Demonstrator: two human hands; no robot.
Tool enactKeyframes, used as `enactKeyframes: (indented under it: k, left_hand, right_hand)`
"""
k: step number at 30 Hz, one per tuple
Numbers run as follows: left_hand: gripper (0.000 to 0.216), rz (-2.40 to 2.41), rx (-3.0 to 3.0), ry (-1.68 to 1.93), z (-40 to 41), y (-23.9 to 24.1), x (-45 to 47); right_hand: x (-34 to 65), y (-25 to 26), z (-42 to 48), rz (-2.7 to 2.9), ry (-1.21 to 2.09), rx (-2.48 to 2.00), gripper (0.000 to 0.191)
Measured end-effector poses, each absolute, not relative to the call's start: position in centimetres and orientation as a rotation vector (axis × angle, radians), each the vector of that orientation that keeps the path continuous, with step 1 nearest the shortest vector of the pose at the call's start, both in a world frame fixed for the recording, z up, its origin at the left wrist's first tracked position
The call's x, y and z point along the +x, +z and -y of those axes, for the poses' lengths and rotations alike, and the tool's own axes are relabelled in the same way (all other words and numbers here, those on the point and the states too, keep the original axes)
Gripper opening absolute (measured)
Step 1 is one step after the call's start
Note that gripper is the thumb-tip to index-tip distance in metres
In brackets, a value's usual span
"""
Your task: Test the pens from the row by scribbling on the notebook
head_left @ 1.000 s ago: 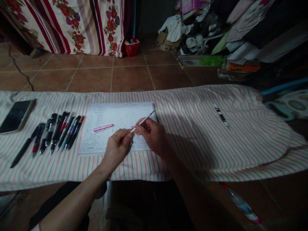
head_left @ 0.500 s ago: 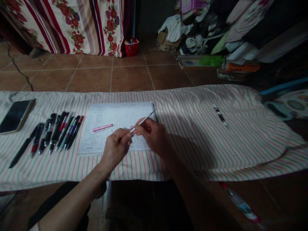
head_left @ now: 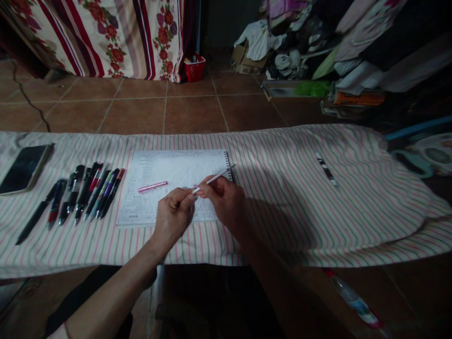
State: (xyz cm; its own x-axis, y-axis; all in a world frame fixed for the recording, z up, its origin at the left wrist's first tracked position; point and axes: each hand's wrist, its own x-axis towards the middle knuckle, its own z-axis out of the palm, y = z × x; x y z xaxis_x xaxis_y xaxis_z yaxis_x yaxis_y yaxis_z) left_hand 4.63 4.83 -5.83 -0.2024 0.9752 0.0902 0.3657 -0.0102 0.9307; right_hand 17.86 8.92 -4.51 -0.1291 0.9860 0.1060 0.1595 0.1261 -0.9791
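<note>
Both hands are over a spiral notebook (head_left: 141, 212) on the cloth. A thin white pen refill (head_left: 217, 177), its narrow grey end pointing up and to the right, slants between them. My left hand (head_left: 174, 209) pinches the lower end with thumb and fingers. Further along, my right hand (head_left: 228, 197) is closed around the refill; a small pink bit shows by its fingertips, too small to name. On the page to the left lies a pink pen barrel (head_left: 152, 187).
Several pens (head_left: 88, 193) lie in a row left of the notebook, with a phone (head_left: 24, 168) beyond. A black-and-white pen part (head_left: 326, 170) rests on the striped cloth (head_left: 282, 197) at right. On the floor are a bottle (head_left: 355, 299) and a red basket (head_left: 195, 68).
The whole view has shifted slightly. Both hands keep their hold on the refill, which sits at nearly the same slant; the finger positions have barely changed.
</note>
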Motion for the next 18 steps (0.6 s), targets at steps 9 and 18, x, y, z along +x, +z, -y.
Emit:
enactKeyframes:
  k: [9, 18]
  left_hand:
    - [0.017, -1.647, 1.436, 1.232, -4.75, -5.87, 4.44]
    - [0.014, -1.640, 1.424, 1.243, -4.87, -5.60, 4.28]
  right_hand:
    - [17.46, -4.33, -8.48, 1.490, 1.068, -1.191, 0.011]
    - [17.23, -4.83, -8.64, 1.434, 1.154, -1.188, 0.012]
